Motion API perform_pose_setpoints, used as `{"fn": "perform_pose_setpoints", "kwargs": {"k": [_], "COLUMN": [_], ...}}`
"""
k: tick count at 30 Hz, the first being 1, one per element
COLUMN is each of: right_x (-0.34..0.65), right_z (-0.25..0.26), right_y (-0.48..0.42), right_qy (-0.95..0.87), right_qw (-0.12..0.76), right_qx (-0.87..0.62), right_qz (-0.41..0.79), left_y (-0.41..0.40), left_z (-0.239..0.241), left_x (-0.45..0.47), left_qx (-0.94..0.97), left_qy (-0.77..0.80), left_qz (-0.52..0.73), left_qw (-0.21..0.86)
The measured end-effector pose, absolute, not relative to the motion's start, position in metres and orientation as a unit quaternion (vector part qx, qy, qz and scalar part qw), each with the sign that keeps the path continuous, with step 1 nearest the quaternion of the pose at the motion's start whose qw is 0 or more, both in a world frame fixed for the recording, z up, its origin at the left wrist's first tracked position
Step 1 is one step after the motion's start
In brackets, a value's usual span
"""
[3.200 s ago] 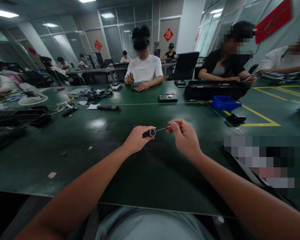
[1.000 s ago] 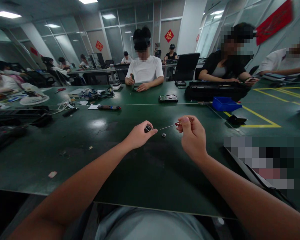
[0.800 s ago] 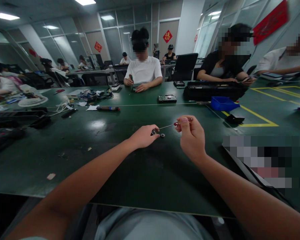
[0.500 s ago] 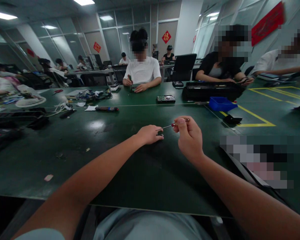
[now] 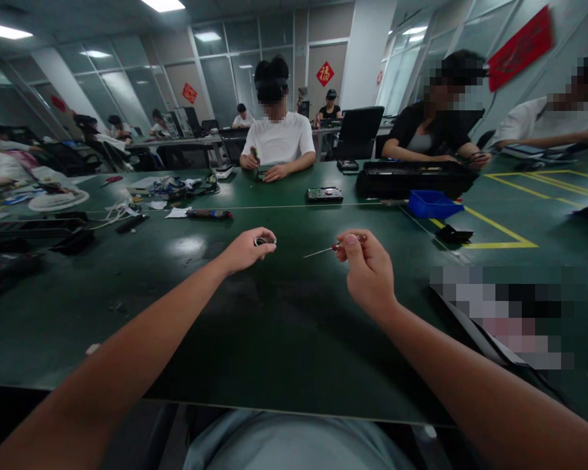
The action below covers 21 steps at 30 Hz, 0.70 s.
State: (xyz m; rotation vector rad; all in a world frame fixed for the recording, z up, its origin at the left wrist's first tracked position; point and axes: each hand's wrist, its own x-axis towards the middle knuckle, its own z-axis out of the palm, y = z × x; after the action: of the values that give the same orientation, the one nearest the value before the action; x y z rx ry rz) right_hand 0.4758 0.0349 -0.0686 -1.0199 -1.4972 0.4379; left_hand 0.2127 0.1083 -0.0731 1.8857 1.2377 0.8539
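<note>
My right hand (image 5: pixel 370 267) is closed round the handle of a screwdriver (image 5: pixel 318 252), whose thin shaft points left and slightly down over the green table. My left hand (image 5: pixel 249 249) is raised above the table, apart from the screwdriver tip. Between its curled thumb and fingers sits a small shiny ring-like metal part (image 5: pixel 261 241). The fingers cover much of that part, so its exact kind is hard to make out.
Beyond my hands lie a hard drive (image 5: pixel 325 194), a blue bin (image 5: pixel 434 204) and a dark pen-shaped tool (image 5: pixel 209 214). A long black casing (image 5: pixel 416 177) stands at the back right. Co-workers sit across the table. A white round fan part (image 5: pixel 59 200) lies far left.
My left hand has moved left and a little away from me with the metal part, off the screwdriver tip. My right hand has barely shifted.
</note>
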Motion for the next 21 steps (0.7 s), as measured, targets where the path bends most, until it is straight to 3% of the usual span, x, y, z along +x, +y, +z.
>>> {"fn": "perform_pose_setpoints", "kwargs": {"k": [5,9,16,21], "right_x": [0.474,0.474,0.475,0.474], "right_z": [-0.069,-0.071,-0.077,-0.076], "right_y": [0.035,0.038,0.042,0.042], "right_qy": [-0.65,-0.651,-0.647,-0.653], "right_qw": [0.587,0.58,0.575,0.562], "right_qx": [-0.445,-0.451,-0.461,-0.468], "right_qz": [0.187,0.192,0.195,0.196], "left_y": [0.095,0.077,0.043,0.005], "left_z": [-0.061,-0.046,-0.025,-0.014], "left_x": [0.152,0.103,0.003,-0.064], "left_qx": [0.516,0.413,0.291,0.235], "left_qy": [0.429,0.412,0.524,0.656], "left_qz": [0.514,0.594,0.69,0.673], "left_qw": [0.535,0.554,0.406,0.25]}}
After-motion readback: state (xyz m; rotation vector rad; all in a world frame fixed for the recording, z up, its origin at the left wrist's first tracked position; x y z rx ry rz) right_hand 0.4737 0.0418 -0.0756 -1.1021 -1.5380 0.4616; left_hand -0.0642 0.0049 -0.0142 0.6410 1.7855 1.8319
